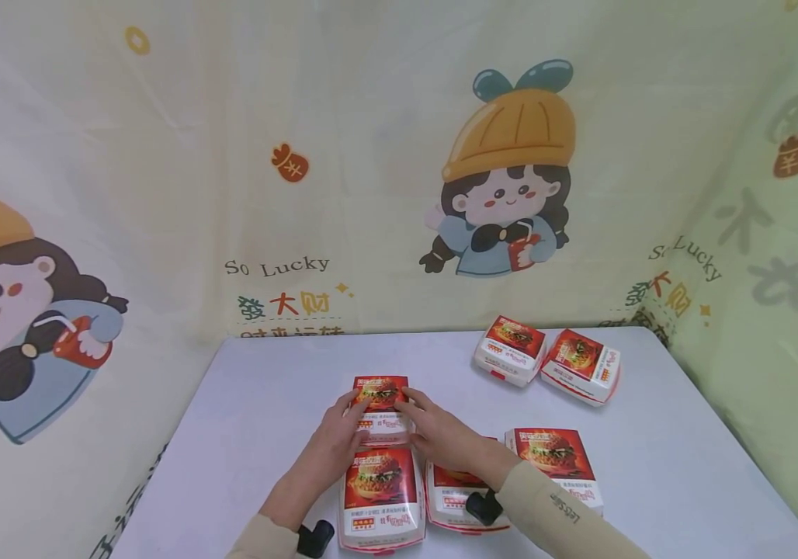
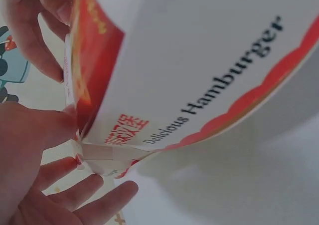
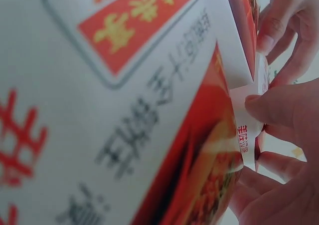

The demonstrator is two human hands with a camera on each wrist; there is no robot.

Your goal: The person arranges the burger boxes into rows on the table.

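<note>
Both hands are on a hamburger box (image 1: 383, 425), white with a red burger picture on its lid, lying flat at the far end of the left column. My left hand (image 1: 334, 439) grips its left side, my right hand (image 1: 444, 431) its right side. Thumb and fingers sit at the box's edge in the left wrist view, where a printed box side (image 2: 199, 80) fills the foreground. Directly nearer lies a second box (image 1: 383, 497), close against the held one. The right forearm partly covers a third box (image 1: 451, 497) beside it.
Another burger box (image 1: 556, 458) lies to the right, partly behind the right sleeve. Two more boxes, one (image 1: 511, 349) beside the other (image 1: 582, 365), sit angled at the back right. A patterned cloth (image 1: 371, 194) hangs behind the white table (image 1: 252, 396).
</note>
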